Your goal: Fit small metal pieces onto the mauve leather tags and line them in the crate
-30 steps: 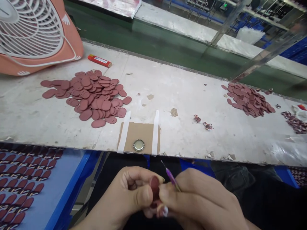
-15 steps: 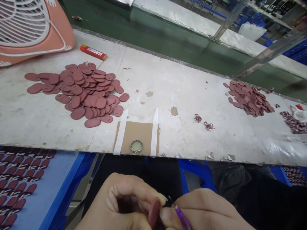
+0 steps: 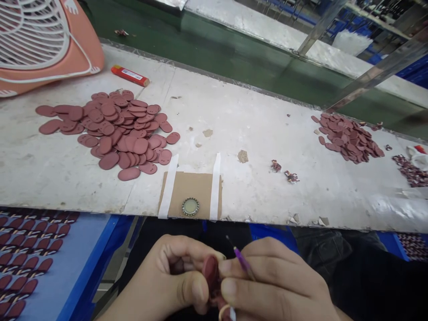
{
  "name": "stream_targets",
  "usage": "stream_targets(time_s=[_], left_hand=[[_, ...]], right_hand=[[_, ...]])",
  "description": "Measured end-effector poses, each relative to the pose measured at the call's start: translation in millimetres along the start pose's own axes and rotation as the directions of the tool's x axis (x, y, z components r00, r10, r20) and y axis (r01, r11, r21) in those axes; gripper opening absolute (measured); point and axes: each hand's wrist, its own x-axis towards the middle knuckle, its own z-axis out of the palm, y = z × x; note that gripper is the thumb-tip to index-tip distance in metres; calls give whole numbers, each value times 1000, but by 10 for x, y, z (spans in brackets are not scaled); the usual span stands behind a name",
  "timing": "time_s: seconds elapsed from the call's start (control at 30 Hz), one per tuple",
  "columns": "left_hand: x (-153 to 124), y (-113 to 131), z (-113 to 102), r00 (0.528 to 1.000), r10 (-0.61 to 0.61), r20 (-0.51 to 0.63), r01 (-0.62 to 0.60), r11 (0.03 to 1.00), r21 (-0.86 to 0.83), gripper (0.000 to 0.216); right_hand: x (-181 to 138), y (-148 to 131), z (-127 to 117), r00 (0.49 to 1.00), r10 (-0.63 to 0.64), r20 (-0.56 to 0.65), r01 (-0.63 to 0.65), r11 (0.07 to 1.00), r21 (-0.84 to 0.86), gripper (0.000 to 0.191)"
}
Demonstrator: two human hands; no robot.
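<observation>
- The left hand (image 3: pixel 174 276) is pinching a dark red oval piece (image 3: pixel 210 271) between thumb and fingers, the thumb covering part of it.
- The right hand (image 3: pixel 274 281) is gripping a purple tool (image 3: pixel 243 262), its fingertips meeting the piece's edge and partly hiding a beige-and-white bit (image 3: pixel 228 313) below.
- A blue-rimmed tray (image 3: pixel 89 263) is holding rows of similar pieces at left.
- On the desk (image 3: pixel 254 196), a ridged metal disc (image 3: pixel 190 206) is lying on taped cardboard (image 3: pixel 203 185), just beyond the hands.
- A large pile of ovals (image 3: pixel 123 133) is spreading left of it; a second pile (image 3: pixel 351 138) is lying far right.
- A red box (image 3: pixel 130 76) and an orange fan (image 3: pixel 85 49) are standing behind the larger pile.
- Compared with half a second ago, both hands are sitting higher in view, and a scrap (image 3: pixel 121 32) on the green strip (image 3: pixel 207 58) is lying farther right.
</observation>
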Motion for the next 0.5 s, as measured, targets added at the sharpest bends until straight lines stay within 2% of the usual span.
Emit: stream_targets(time_s=[0.07,0.13,0.2,0.3,0.43,0.5], left_hand=[[17,-7,-35,998,-22,-50,20,998,-55,28],[35,-32,-60,995,-46,-85,33,987,-156,26],[59,-73,-82,995,-62,-72,42,970,-241,24],[90,-131,-107,999,-36,-36,25,960,-278,20],[80,-159,-136,997,61,-46,-66,988,-137,27],[53,-164,-156,963,230,-138,-232,973,5,33]], right_hand=[[25,62,-10,994,-3,-107,3,1000,4,33],[64,87,-38,986,62,-153,-58,998,25,30],[113,89,-61,991,106,-87,-103,994,37,25],[174,75,-49,987,159,3,-159,987,35,20],[196,53,35,985,172,12,-172,985,10,13],[176,49,91,994,105,-36,-108,990,-87,14]])
